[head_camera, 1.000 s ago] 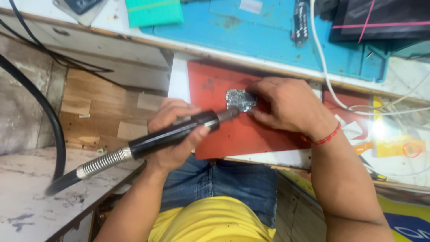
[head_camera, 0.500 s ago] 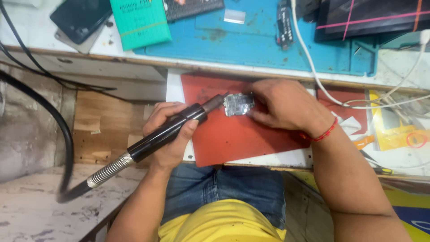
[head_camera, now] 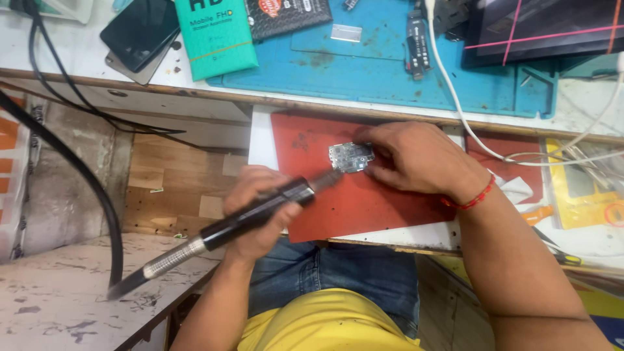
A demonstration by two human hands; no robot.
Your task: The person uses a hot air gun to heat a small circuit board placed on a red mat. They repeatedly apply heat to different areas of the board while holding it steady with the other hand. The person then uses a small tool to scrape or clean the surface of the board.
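Small silvery circuit board (head_camera: pixel 351 156) on red mat (head_camera: pixel 364 205), pinned under my right hand (head_camera: pixel 416 159).
Left hand (head_camera: pixel 260 211) clenched long black handpiece (head_camera: pixel 260 208); its tip pointed up-right, touching the board's left edge.

The handpiece (head_camera: pixel 257 211) has a glossy black plastic grip and a ribbed bright-metal rear section. The circuit board (head_camera: pixel 351 156) shows shiny metal shielding. The red mat (head_camera: pixel 364 201) at frame centre is matt and speckled. The bench edge (head_camera: pixel 130 81) is worn wood.
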